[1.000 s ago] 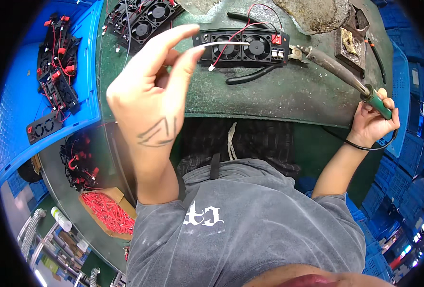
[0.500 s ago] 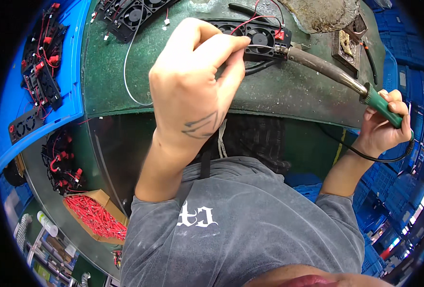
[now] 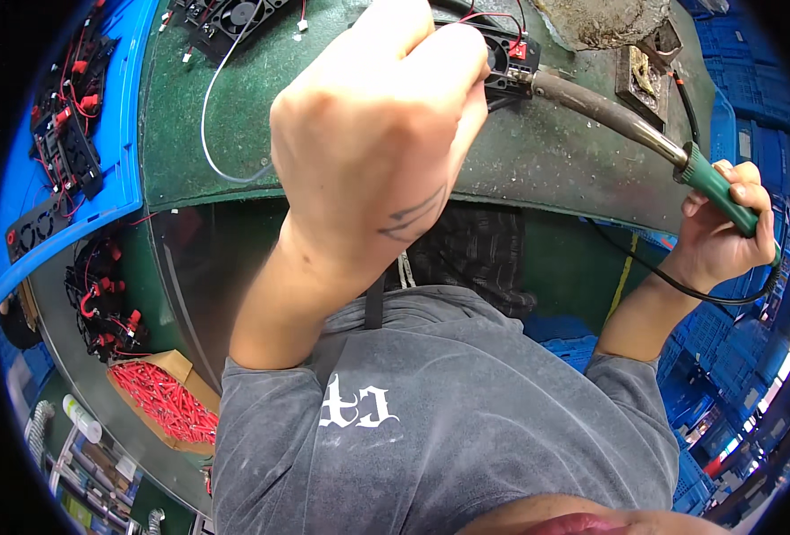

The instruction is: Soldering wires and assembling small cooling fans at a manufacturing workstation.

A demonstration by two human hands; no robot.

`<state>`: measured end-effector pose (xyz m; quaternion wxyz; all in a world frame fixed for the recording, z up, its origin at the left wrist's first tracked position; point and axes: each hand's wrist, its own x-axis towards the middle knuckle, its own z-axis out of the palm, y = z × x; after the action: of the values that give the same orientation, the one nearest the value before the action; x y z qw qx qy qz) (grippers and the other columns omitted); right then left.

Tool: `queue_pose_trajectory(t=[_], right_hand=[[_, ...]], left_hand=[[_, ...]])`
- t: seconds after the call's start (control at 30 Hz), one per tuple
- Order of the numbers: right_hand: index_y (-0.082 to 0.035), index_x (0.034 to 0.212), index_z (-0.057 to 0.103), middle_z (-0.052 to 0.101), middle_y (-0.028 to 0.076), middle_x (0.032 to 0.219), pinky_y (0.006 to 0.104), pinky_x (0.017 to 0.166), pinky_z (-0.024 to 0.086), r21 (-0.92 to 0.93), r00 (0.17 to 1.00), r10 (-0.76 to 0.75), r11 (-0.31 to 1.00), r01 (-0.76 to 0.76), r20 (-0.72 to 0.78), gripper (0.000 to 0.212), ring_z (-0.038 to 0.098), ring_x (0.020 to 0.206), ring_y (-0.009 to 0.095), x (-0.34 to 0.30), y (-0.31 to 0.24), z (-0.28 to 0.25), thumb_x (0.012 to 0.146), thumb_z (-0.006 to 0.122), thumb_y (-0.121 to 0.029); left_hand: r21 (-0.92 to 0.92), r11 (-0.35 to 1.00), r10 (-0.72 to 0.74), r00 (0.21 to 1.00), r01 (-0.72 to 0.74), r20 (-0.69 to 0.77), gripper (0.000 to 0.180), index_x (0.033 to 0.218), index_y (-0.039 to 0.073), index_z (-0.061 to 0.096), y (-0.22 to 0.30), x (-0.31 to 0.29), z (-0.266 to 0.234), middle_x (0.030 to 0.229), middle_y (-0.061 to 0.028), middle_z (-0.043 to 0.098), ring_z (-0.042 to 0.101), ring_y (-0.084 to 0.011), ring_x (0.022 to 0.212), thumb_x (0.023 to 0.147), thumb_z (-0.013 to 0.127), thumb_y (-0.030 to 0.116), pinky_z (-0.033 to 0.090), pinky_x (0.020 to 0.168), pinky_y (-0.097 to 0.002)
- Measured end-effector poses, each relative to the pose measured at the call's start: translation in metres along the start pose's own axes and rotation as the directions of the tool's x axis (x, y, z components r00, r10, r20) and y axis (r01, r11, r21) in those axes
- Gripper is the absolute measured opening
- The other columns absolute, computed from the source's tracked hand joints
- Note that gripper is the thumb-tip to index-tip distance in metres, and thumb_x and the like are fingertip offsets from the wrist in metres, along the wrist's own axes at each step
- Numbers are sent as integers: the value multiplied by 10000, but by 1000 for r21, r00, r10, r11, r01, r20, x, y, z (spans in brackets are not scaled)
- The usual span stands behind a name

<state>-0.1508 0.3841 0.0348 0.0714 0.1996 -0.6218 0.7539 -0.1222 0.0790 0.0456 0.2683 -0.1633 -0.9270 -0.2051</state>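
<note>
The soldering iron (image 3: pixel 637 132) slanted across the right half of the bench (image 3: pixel 591 174), its long axis running from the lower right, by the person's side, to the upper left, with the tip pointing left and away from the person. Nearest the person, a black cord (image 3: pixel 725 300) curved past the right wrist and up to the end of the green handle (image 3: pixel 720 192). The right hand (image 3: pixel 716 245) was wrapped around that handle, its fingers curled over the top. The left hand (image 3: pixel 377 134), raised over the bench's near edge, had thumb and forefinger pressed together; it seemed to be pinching a thin grey wire (image 3: pixel 204 125), which looped out beside the heel of the hand, but the hand itself covered most of the grip. Just beyond lay the black fan panel (image 3: pixel 504 59), partly hidden, with the iron's tip at its right end, near a red connector (image 3: pixel 517 51). Farther off, to the right, sat a small metal tray (image 3: pixel 625 85), then a rough grey slab (image 3: pixel 600 20). More fan panels (image 3: pixel 234 16) lay at the far left.
</note>
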Motion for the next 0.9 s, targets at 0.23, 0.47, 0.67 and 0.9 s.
queue_pose_trajectory(t=[0.23,0.47,0.67,0.9], right_hand=[[24,827,614,551,169,821,279,386,476,1,998,-47,999,47,-38,461,556,555,250,2,4,5,863,342,-347],[24,828,614,552,170,821,279,392,477,36,998,-63,997,63,-24,462,555,551,249,3,3,6,868,327,-336],[24,827,611,545,163,816,279,390,474,38,997,-65,997,67,-44,468,550,555,249,-1,9,4,875,315,-336],[28,822,607,542,161,812,280,382,472,53,997,-66,996,68,-31,461,553,577,256,1,9,5,874,325,-333]], left_hand=[[-200,835,179,597,-512,-782,156,678,58,554,-14,11,51,663,-91,490,535,-252,564,594,676,9,435,511,-322],[-104,959,191,871,-265,-453,146,682,59,558,-11,9,53,672,-94,491,542,-259,576,610,676,14,438,519,-328],[-161,837,215,585,-523,-782,140,682,55,564,-19,11,75,666,-94,490,545,-259,577,610,673,3,439,524,-326],[103,995,6,1000,-9,22,142,690,56,565,13,6,12,675,-96,491,546,-264,583,615,674,5,441,528,-328]])
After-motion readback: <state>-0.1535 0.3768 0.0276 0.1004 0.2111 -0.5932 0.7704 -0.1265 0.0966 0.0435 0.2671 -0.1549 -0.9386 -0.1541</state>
